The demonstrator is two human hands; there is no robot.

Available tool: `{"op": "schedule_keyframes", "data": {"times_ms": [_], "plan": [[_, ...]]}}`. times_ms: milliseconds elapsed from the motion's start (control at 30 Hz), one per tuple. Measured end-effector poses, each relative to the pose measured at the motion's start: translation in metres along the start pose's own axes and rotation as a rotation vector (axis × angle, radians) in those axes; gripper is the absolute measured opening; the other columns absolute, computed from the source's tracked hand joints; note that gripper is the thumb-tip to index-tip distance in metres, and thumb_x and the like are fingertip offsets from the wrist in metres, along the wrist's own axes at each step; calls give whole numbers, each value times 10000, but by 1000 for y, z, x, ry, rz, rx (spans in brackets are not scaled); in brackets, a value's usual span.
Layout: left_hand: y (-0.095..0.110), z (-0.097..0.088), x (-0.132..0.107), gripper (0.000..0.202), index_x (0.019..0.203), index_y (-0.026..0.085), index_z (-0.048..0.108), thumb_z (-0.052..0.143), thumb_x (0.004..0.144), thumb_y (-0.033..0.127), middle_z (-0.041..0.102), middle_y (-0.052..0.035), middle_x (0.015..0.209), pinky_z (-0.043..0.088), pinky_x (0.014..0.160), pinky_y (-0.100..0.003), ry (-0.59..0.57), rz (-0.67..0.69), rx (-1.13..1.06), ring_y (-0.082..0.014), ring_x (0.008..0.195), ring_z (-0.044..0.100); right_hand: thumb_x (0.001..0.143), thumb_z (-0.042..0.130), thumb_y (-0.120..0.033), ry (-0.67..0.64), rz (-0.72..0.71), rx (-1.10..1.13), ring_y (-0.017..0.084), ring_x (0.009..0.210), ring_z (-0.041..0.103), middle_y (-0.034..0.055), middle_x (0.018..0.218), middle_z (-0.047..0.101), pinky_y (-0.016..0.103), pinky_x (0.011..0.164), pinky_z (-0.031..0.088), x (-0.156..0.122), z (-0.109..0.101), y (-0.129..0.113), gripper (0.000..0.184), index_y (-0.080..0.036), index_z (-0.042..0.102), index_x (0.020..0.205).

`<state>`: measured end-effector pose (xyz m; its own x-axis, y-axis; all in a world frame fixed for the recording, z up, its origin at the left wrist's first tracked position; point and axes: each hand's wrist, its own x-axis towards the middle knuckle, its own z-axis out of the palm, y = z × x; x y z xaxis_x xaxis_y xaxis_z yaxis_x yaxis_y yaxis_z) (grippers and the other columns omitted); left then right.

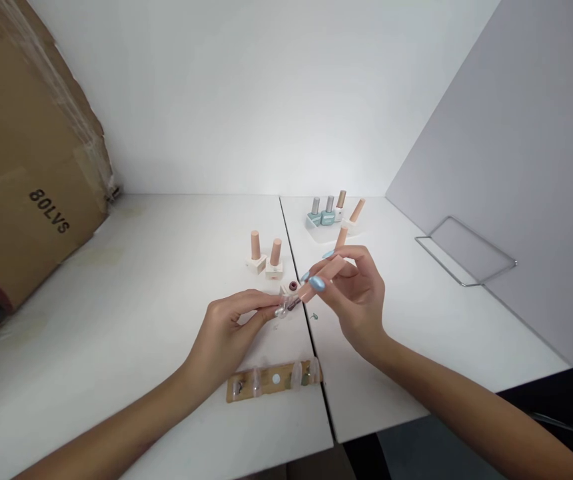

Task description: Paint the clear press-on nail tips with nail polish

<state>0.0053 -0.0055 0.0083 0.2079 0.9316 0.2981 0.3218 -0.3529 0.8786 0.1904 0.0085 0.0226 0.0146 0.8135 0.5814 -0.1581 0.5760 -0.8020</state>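
My right hand (359, 293) pinches the peach cap of a nail polish brush (322, 278), its dark bristles pointing down to the left. The bristles are at a clear false nail (282, 310); whether they touch it I cannot tell. Between thumb and fingers, my left hand (231, 327) grips that false nail. Just behind stands an uncapped polish bottle (293, 286) with a dark ring at its neck. Below my hands lies a wooden nail display strip (265, 390) bearing several clear false nails and one bare white dot.
Two peach-capped bottles (275, 260) stand behind my left hand. Farther back, a white holder (321, 233) carries several polish bottles. A small green piece (315, 316) lies near the table seam. A cardboard box (31, 160) fills the left; a wire frame (466, 252) is at right.
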Motion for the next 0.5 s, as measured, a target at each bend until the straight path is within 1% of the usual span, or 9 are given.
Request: {"op": "schedule_keyframes", "data": {"times_ms": [67, 100, 133, 200, 333, 433, 500], "plan": [[1, 1, 1, 176, 876, 258, 792, 637, 859, 177, 790, 16, 886, 550, 746, -224, -2, -49, -24, -154, 810, 702, 797, 725, -146, -58, -6, 24, 148, 696, 670, -64, 629, 674, 337, 707, 525, -3, 1, 1, 276, -255, 530, 959], [1, 1, 2, 172, 872, 261, 792, 637, 859, 186, 790, 19, 875, 554, 744, -223, -3, -63, -39, -157, 808, 705, 797, 725, -149, -61, 7, 20, 151, 698, 671, -63, 631, 675, 344, 716, 523, -4, 2, 2, 274, -255, 529, 956], [1, 2, 2, 165, 867, 262, 792, 641, 856, 196, 790, 20, 864, 559, 743, -224, -1, -73, -55, -159, 806, 708, 797, 727, -159, -46, 31, 5, 153, 705, 671, -61, 638, 674, 352, 729, 519, -4, 2, 3, 267, -255, 528, 948], [0, 2, 2, 142, 856, 259, 793, 658, 843, 216, 793, 15, 861, 570, 753, -232, 7, -92, -82, -171, 817, 718, 806, 725, -197, 27, 86, -46, 157, 726, 663, -56, 651, 669, 371, 764, 507, -3, 3, 4, 246, -254, 521, 930], [-4, 3, 2, 114, 857, 251, 798, 691, 817, 244, 800, -6, 914, 588, 785, -256, 24, -127, -131, -197, 868, 732, 829, 710, -259, 155, 154, -107, 158, 746, 659, -64, 651, 664, 398, 835, 492, 2, 2, 4, 241, -265, 496, 939], [-4, 2, 1, 110, 855, 250, 799, 700, 808, 243, 802, -11, 918, 596, 787, -260, 24, -142, -165, -201, 877, 737, 835, 703, -274, 170, 141, -92, 158, 730, 675, -69, 651, 661, 402, 838, 506, 3, 1, 3, 239, -269, 493, 950], [-3, 2, 2, 108, 840, 249, 799, 698, 807, 233, 802, -8, 887, 600, 774, -256, 17, -144, -177, -198, 858, 740, 824, 712, -279, 127, 107, -72, 161, 720, 679, -62, 656, 664, 392, 796, 528, 1, 1, 2, 242, -268, 502, 943]]}}
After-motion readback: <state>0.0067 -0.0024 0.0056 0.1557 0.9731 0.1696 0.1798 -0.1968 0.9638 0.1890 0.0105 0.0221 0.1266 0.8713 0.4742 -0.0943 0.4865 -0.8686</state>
